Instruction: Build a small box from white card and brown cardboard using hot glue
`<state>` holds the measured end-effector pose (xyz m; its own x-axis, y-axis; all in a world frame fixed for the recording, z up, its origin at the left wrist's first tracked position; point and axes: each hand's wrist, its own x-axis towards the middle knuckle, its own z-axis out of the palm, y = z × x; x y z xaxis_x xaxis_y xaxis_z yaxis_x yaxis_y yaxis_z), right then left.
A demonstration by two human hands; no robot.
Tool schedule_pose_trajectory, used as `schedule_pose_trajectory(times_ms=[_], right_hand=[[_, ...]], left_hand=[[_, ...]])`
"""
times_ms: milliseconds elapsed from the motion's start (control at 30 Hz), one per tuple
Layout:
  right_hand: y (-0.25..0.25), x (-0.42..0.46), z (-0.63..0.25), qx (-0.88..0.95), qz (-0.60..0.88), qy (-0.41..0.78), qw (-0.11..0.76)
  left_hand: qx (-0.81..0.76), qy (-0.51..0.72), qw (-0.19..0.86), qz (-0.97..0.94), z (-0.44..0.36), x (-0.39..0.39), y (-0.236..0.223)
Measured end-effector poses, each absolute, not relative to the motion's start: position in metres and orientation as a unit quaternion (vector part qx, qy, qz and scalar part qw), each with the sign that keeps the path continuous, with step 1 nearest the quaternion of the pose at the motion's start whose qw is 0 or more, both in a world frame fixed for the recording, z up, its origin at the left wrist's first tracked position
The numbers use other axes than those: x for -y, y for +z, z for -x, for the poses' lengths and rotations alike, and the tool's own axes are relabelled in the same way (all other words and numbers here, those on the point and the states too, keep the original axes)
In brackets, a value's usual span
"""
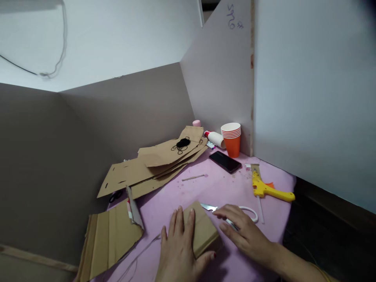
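Observation:
My left hand rests flat with spread fingers on a small cardboard box near the table's front edge. My right hand is just right of the box, over white-handled scissors. Its fingers are stretched and the thumb stands apart from them. The scissors' blades point left, behind the box's far corner, and part of their handle is hidden by that hand. Whether the fingers touch the scissors is hard to see. A thin pale string trails on the pink cloth left of my left hand.
Cardboard sheets lie stacked at the back left, with a black cord bundle on top. Another cardboard piece is at front left. A phone, orange paper cups and a yellow glue gun sit right. Grey partitions enclose the table.

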<state>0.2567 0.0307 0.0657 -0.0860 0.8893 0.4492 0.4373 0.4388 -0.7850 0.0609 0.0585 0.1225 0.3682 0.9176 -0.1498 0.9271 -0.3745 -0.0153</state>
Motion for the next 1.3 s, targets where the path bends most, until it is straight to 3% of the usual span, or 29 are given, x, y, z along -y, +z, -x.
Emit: schedule_pose_trajectory(times_ms=[200, 333, 733, 1000, 1300], right_hand=[[0.07, -0.028, -0.246, 0.7, 0.489, 0.249, 0.456], [0.069, -0.03, -0.241, 0.728, 0.489, 0.196, 0.438], [0.114, -0.059, -0.216, 0.863, 0.424, 0.217, 0.168], [0.091, -0.063, -0.217, 0.867, 0.439, 0.176, 0.157], [0.088, -0.061, -0.216, 0.868, 0.461, 0.145, 0.117]], left_hand=[[-0.55, -0.063, 0.032, -0.832, -0.06, -0.059, 0.12], [-0.551, -0.052, 0.029, -0.833, -0.062, -0.058, 0.123], [-0.469, 0.07, 0.077, -0.877, -0.05, -0.058, 0.1], [-0.519, 0.212, 0.252, -0.788, -0.005, -0.034, 0.095], [-0.51, 0.232, 0.234, -0.795, 0.005, -0.017, 0.063]])
